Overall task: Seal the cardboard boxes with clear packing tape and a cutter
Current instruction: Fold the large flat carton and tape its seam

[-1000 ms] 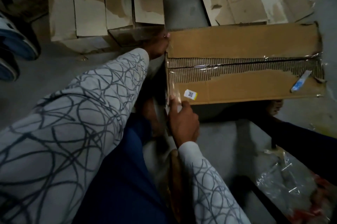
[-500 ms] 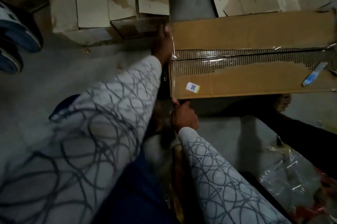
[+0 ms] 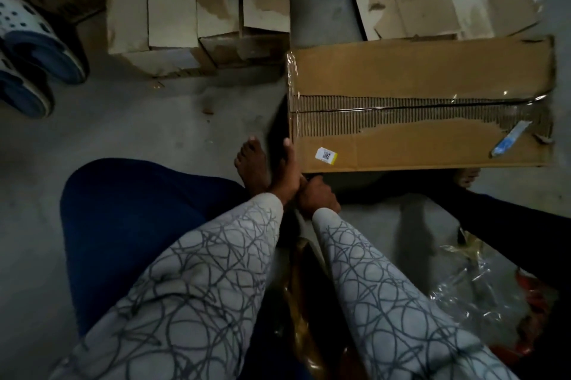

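Now, left hand [image 3: 288, 168] straight-fingered against the cardboard box [image 3: 417, 70] corner, right hand [image 3: 315, 198] curled alongside, hold unclear.

A packing or storage room, shown by bare concrete floor [image 3: 148, 138], stacked cardboard cartons [image 3: 197, 2] and crumpled plastic wrap [image 3: 469, 283].

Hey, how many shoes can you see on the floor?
2. Both are blue-and-white clogs at the far left: the upper clog near the cardboard stack, the lower clog just below it. Others may be out of view.
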Demonstrator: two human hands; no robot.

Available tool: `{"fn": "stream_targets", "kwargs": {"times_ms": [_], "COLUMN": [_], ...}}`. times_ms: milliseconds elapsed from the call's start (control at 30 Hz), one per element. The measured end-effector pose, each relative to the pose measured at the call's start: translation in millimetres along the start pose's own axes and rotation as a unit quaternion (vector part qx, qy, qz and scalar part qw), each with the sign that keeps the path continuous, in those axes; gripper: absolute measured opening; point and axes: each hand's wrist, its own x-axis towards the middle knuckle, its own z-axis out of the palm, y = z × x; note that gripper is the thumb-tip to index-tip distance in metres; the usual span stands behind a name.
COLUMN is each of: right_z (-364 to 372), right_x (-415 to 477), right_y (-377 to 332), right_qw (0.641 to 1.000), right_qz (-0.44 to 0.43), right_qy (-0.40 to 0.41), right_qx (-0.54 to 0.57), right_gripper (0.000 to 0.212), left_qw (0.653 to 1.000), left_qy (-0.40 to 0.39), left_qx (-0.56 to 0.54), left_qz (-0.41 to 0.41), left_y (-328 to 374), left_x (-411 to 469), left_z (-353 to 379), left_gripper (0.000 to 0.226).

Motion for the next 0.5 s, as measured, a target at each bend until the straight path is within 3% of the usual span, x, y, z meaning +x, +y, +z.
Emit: {"fn": "stream_targets", "kwargs": {"times_ms": [33,67,100,133,200,233,300,367,400,467,500], "right_z": [-1,-1,-2,-6,-16,-24,-44,-64,-78,-114,-131], "right_x": [1,2,2,1,0,0,1,20,23,12,11], "right_y": [4,7,12,16,32,40,65,102,117,131,136], "right_qw": [0.999,0.995,0.989,0.984,0.971,0.966,0.957,0.946,0.939,0.923,0.915], "right_qz": [-0.001,-0.004,-0.018,-0.029,-0.056,-0.074,-0.099,-0.11,-0.107,-0.086,-0.072], "right_qy": [-0.008,-0.017,-0.02,-0.015,0.003,0.011,0.03,0.06,0.087,0.127,0.144], "right_qx": [0.044,0.096,0.142,0.177,0.234,0.248,0.271,0.298,0.314,0.354,0.371], "right_gripper": [0.062,0.068,0.072,0.069,0.051,0.047,0.05,0.055,0.053,0.04,0.028], "left_qw": [0.998,0.997,0.987,0.947,0.899,0.897,0.932,0.935,0.942,0.919,0.915], "left_qy": [0.019,-0.003,-0.086,-0.194,-0.231,-0.234,-0.17,-0.145,-0.124,-0.206,-0.23], "left_qx": [0.004,-0.049,-0.132,-0.225,-0.324,-0.334,-0.317,-0.317,-0.303,-0.335,-0.33], "left_qz": [0.06,0.053,-0.012,-0.121,-0.183,-0.174,-0.051,0.061,0.078,0.038,0.019], "left_y": [-16,7,6,6,-1,5,22,40,46,43,40], "left_x": [-8,-71,-117,-160,-195,-205,-209,-213,-212,-200,-192], "left_z": [6,-10,-15,-17,-23,-27,-34,-43,-42,-30,-24], "left_gripper": [0.058,0.063,0.071,0.078,0.08,0.079,0.075,0.083,0.085,0.067,0.069]}}
